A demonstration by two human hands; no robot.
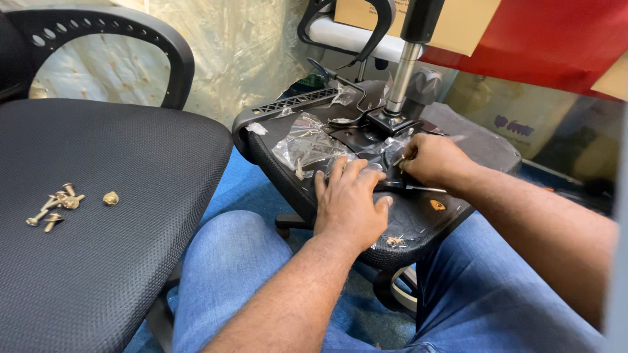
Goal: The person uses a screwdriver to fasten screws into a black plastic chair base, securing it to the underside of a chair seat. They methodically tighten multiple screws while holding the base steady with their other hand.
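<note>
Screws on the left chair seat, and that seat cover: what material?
Screws: apparently metal with a brass or yellow-zinc finish, judging by the shiny gold glint. Seat cover: probably black woven mesh fabric, matte, with a fine dotted weave visible.

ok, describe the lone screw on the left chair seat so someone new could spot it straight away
Start at the big black mesh chair seat filling the left of the view. Near its left edge lies a small cluster of brass-coloured screws. The lone screw sits just right of that cluster, apart from it, and shows as a rounded blob with no shank visible, unlike the others.
</note>
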